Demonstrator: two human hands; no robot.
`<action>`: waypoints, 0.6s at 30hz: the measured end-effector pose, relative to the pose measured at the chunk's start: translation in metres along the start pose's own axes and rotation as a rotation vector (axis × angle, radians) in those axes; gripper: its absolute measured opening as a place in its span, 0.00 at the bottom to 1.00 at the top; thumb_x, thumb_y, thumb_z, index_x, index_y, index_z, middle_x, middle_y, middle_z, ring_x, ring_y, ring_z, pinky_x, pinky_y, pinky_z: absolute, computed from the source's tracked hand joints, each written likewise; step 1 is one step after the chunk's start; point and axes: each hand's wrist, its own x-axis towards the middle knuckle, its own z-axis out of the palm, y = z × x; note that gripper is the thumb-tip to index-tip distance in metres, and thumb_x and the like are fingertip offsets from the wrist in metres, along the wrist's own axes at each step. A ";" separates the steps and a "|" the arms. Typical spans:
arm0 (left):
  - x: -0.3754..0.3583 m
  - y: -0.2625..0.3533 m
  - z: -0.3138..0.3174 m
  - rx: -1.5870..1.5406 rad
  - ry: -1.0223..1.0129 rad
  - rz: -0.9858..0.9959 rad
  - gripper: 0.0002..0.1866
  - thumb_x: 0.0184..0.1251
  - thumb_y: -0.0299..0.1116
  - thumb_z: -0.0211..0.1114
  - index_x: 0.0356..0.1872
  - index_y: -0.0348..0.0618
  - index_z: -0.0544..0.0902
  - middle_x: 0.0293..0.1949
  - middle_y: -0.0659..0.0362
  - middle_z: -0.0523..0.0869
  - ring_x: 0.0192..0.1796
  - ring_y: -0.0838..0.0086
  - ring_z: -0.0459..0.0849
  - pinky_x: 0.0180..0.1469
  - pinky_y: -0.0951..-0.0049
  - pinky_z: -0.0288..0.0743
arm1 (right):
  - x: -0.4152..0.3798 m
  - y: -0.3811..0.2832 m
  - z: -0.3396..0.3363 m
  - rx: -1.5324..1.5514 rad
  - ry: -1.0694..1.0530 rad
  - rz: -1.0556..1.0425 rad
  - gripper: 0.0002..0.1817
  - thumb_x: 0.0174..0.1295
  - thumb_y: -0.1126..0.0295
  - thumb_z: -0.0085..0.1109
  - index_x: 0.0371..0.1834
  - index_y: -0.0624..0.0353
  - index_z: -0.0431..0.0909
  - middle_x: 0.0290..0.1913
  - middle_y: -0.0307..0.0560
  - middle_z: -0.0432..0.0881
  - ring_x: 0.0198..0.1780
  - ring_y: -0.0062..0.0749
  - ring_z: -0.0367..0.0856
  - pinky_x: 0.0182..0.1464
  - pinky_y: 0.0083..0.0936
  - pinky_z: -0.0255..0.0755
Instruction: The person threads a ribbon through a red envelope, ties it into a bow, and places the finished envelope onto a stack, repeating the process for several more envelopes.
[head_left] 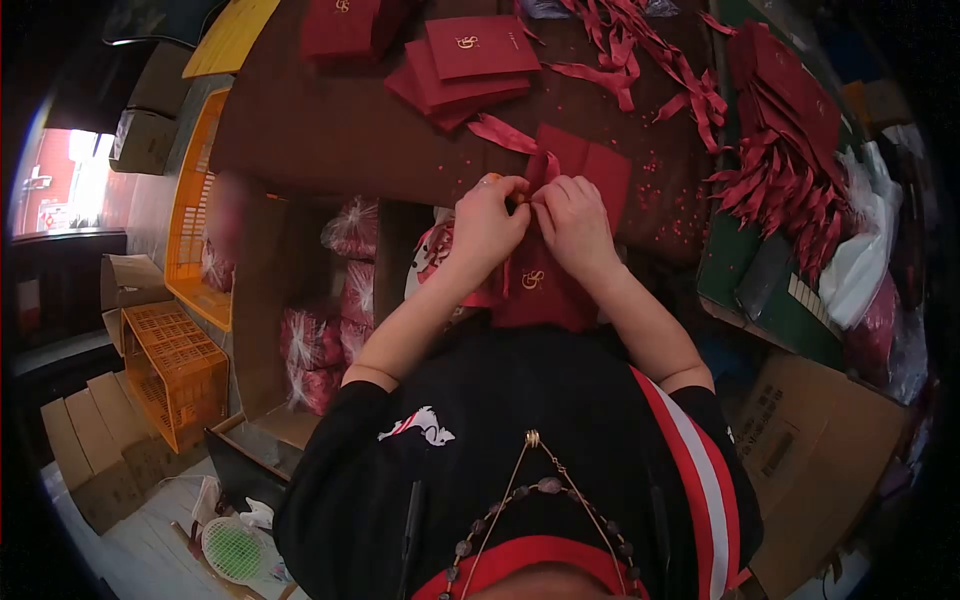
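My left hand (490, 215) and my right hand (577, 222) meet at the middle of a dark red paper bag (548, 295) with a gold logo, lying at the table's near edge against my body. The fingertips of both hands pinch together on a red ribbon (505, 133), whose loose end sticks out above my left hand. My fingers partly hide the spot where the ribbon meets the bag. Under my left forearm, a patterned red and white item (432, 250) shows only in part.
Red bags (478, 48) lie stacked at the back, near loose ribbons (620, 55). More bags with ribbons (790, 110) are piled at right. Small red bits (670, 195) dot the brown tabletop (300, 110). A carton (262, 300) holds wrapped red packs (357, 290); orange crates (178, 370) stand left.
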 end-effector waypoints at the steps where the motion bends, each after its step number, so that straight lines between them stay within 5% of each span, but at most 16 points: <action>1: -0.002 0.004 0.001 0.044 0.025 0.014 0.18 0.57 0.31 0.71 0.49 0.38 0.87 0.39 0.51 0.89 0.45 0.59 0.89 0.51 0.63 0.81 | -0.001 -0.001 0.003 0.001 0.001 0.000 0.05 0.58 0.74 0.66 0.37 0.58 0.81 0.40 0.47 0.80 0.46 0.46 0.78 0.52 0.41 0.73; 8: -0.002 -0.001 -0.005 -0.077 -0.026 -0.013 0.17 0.59 0.30 0.71 0.50 0.38 0.88 0.39 0.51 0.88 0.47 0.57 0.88 0.52 0.63 0.80 | 0.001 0.012 -0.001 0.152 -0.014 0.135 0.04 0.57 0.72 0.68 0.34 0.56 0.83 0.40 0.47 0.81 0.45 0.46 0.79 0.50 0.41 0.73; 11: 0.006 -0.020 -0.005 -0.323 -0.203 -0.012 0.16 0.60 0.30 0.71 0.51 0.42 0.88 0.41 0.50 0.86 0.51 0.56 0.86 0.53 0.63 0.79 | 0.004 0.013 -0.017 0.101 0.016 0.110 0.05 0.55 0.69 0.72 0.33 0.53 0.86 0.39 0.43 0.79 0.45 0.44 0.78 0.49 0.40 0.73; 16: 0.005 -0.018 0.005 0.222 -0.020 0.203 0.15 0.61 0.33 0.73 0.50 0.51 0.91 0.46 0.50 0.80 0.51 0.56 0.82 0.55 0.59 0.77 | -0.002 0.027 -0.007 0.118 0.014 0.204 0.07 0.51 0.65 0.77 0.31 0.50 0.89 0.37 0.40 0.78 0.45 0.41 0.77 0.48 0.38 0.72; 18: 0.011 -0.022 0.006 0.209 -0.035 0.210 0.14 0.61 0.33 0.73 0.49 0.50 0.91 0.46 0.49 0.80 0.51 0.55 0.83 0.55 0.58 0.77 | -0.001 0.030 -0.009 0.141 0.002 0.222 0.07 0.51 0.64 0.77 0.31 0.51 0.89 0.36 0.40 0.78 0.43 0.40 0.77 0.48 0.38 0.72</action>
